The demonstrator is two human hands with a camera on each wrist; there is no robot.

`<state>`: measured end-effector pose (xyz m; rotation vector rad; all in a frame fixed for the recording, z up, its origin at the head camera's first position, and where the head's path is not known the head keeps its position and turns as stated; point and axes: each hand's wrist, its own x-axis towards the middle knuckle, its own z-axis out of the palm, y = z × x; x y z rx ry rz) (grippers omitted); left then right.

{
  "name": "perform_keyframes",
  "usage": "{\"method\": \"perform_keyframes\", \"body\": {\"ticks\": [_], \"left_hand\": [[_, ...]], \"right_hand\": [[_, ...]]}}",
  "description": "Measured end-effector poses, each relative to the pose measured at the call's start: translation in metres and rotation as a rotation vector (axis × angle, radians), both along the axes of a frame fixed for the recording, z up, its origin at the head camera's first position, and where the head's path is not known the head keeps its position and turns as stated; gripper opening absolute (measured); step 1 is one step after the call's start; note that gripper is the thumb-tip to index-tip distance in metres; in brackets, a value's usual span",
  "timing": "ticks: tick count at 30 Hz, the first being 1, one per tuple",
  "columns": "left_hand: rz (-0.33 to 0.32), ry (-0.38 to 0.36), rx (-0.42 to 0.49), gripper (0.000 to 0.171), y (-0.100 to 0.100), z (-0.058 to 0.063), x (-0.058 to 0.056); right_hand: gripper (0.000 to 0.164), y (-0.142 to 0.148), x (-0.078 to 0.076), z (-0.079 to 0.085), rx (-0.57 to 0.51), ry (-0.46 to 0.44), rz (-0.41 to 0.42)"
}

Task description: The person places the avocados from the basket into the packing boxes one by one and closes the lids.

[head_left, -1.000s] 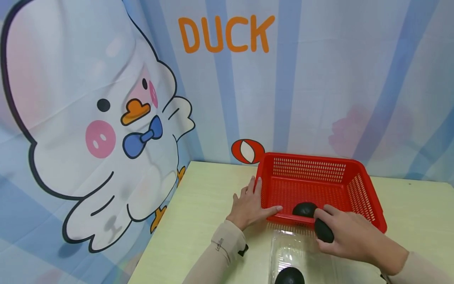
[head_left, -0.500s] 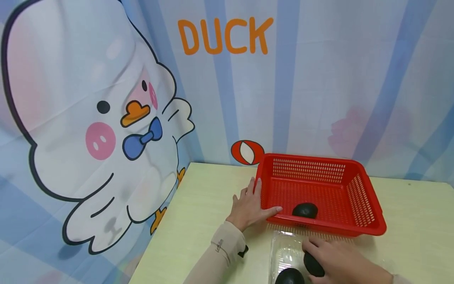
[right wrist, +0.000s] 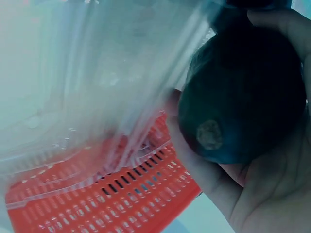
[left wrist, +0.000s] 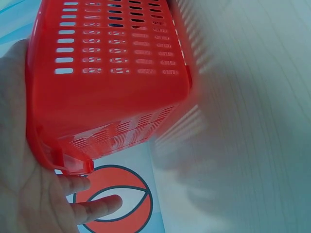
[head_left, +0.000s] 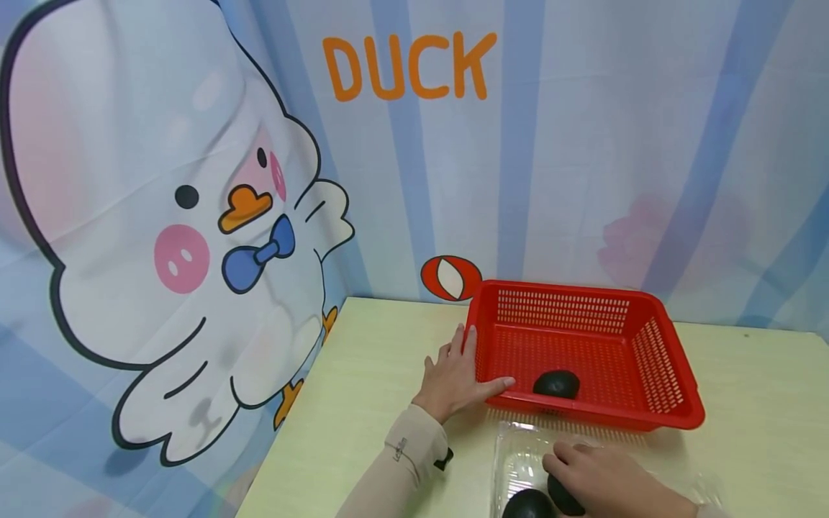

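My right hand (head_left: 605,478) grips a dark avocado (head_left: 565,496) low over the clear plastic container (head_left: 512,450); the right wrist view shows the stem scar on this held avocado (right wrist: 243,92). Beside it, at the container's left, lies another avocado (head_left: 529,506). A third avocado (head_left: 557,384) sits inside the red basket (head_left: 586,417) near its front wall. My left hand (head_left: 453,381) rests against the basket's front left corner, fingers spread along the side and thumb over the front rim. In the left wrist view two straight fingertips (left wrist: 104,208) extend past the basket rim.
The basket stands on a pale yellow table (head_left: 363,374) against a blue striped cloth backdrop (head_left: 583,144) with a printed duck. The container lies right in front of the basket, its near part cut off by the frame.
My right hand has moved from the basket's front rim down and toward me, carrying the avocado to the plastic container beside the other one. The left hand and basket stay put.
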<state>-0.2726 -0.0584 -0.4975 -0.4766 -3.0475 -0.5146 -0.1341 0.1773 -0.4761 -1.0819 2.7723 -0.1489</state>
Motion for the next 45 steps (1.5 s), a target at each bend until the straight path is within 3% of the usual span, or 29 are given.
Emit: {"method": "perform_keyframes", "body": {"ticks": [7, 16, 29, 45], "left_hand": [[0.001, 0.004, 0.001, 0.116, 0.0, 0.0, 0.0], [-0.003, -0.006, 0.01, 0.116, 0.0, 0.001, 0.001], [0.001, -0.011, -0.008, 0.117, 0.0, 0.001, 0.001], [-0.007, 0.028, -0.038, 0.116, 0.0, 0.001, 0.001]], "right_hand": [[0.063, -0.01, -0.005, -0.004, 0.033, 0.025, 0.07], [0.068, -0.015, -0.011, -0.012, 0.015, -0.163, -0.024], [0.055, -0.011, -0.017, -0.023, 0.005, -0.176, 0.006], [0.06, -0.002, -0.014, -0.005, 0.049, -0.173, -0.004]]}}
